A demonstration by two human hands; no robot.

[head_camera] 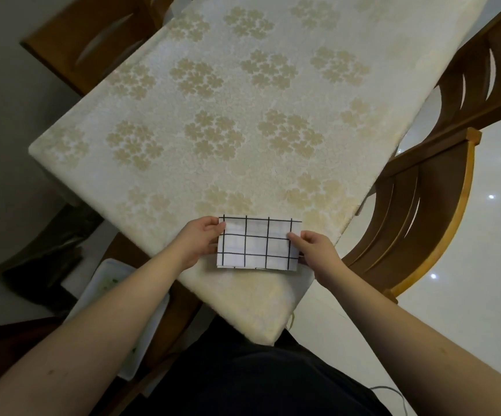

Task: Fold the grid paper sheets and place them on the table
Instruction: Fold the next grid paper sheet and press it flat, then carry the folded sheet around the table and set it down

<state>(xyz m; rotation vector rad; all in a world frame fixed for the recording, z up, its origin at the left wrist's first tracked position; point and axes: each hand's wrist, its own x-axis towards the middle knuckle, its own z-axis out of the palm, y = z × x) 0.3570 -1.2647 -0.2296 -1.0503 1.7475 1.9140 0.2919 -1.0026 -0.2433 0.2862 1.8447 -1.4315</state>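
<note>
A white sheet with a black grid, folded into a small rectangle, lies over the near corner of the table. My left hand pinches its left edge, thumb on top near the upper corner. The sheet's right edge is gripped by my right hand, thumb on the top face and fingers underneath. Layered edges show along the sheet's near side.
The table carries a cream cloth with a beige flower pattern. Wooden chairs stand at the right and far left. A white tray rests on a chair seat below the table's left edge. Glossy white floor lies to the right.
</note>
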